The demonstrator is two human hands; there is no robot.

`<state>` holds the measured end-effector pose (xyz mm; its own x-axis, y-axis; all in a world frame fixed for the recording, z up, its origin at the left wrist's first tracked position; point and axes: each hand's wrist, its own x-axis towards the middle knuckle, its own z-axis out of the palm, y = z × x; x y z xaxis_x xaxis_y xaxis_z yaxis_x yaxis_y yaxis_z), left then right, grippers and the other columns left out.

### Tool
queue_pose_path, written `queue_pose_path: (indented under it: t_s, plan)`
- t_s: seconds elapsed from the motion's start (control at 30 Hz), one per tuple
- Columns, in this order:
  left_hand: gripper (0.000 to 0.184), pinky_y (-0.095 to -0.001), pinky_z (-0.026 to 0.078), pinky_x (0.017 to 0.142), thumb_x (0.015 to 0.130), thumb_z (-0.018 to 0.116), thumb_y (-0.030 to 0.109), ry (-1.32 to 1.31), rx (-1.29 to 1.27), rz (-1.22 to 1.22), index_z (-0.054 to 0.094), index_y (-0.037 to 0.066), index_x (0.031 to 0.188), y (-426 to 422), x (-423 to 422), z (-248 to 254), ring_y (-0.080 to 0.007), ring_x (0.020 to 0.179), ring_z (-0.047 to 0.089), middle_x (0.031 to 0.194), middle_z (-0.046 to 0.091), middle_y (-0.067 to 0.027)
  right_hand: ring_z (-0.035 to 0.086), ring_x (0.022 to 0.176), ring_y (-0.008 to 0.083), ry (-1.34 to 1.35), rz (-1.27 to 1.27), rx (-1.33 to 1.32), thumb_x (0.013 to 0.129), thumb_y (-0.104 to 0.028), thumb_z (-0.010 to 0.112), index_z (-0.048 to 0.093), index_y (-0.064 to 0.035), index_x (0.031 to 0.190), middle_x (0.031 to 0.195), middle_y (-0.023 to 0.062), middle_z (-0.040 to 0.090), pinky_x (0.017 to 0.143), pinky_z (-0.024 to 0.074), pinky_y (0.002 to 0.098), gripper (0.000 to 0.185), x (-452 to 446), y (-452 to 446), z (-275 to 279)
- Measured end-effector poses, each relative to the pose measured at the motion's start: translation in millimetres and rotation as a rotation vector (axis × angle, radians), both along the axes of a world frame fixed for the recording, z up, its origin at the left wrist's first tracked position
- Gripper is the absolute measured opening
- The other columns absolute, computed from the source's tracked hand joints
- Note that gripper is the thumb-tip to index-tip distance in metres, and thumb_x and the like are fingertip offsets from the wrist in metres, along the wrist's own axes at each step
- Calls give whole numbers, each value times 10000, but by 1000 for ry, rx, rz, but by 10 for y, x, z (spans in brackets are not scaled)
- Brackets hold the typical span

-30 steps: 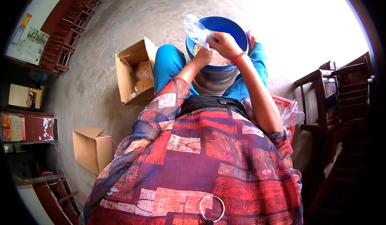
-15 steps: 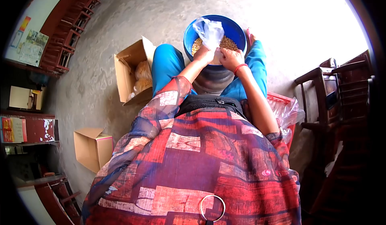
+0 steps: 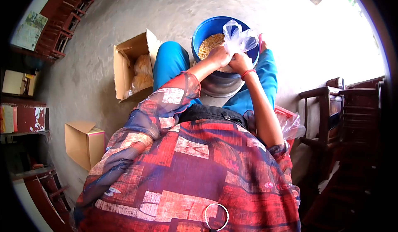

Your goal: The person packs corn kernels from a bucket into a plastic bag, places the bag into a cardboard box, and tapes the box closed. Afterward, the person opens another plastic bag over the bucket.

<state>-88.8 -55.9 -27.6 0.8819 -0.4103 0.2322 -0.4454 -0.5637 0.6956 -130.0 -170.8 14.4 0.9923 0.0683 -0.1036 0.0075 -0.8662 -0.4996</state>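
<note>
Left hand and right hand have come closer together since the earlier frame, and the loose top of the plastic bag has shifted to the right.

Nearest, the patterned shirt fills the bottom of the frame. Right of centre, a red basket with clear plastic sits close to the body, probably for easy reach. Both grips pinch the gathered neck of the bag, apparently to keep it bunched and closed; the exact set of the fingertips is hidden. The bag is in the upper middle of the frame, held over the blue bucket, perhaps so that stray yellow grain would drop back in. That bucket stands between the knees, which likely keeps it steady and near.

At left of centre, an open cardboard box holds packets beside the knee; its open side seems turned for handy access. A smaller box stands at lower left. Farther off, chairs line the upper left.
</note>
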Motion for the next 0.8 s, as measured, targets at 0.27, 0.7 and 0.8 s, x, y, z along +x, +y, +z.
queue_pose_path:
  t_s: [0.27,0.7,0.8]
  plan:
    - [279,-419,464,737,792,466,264,-338,262,-293,538,147,1035,286,-54,121,-318,909,554,1010,568,-144,557,796,276,-596,207,-89,693,-244,563,596,-95,935,887,110,588,697,424,415,286,-166,-31,-281]
    - [515,-367,461,755,727,547,295,-131,135,-105,443,188,1220,401,-354,372,-253,909,563,1094,509,-85,613,736,251,-289,206,20,682,-292,646,583,-121,953,841,56,625,609,482,343,327,-142,-150,-535]
    - [525,-358,442,801,730,544,317,-249,148,-69,438,200,1231,376,-323,373,-242,971,531,1164,466,-80,616,767,230,-303,262,75,685,-283,637,582,-105,956,925,66,614,612,484,341,329,-150,-183,-549]
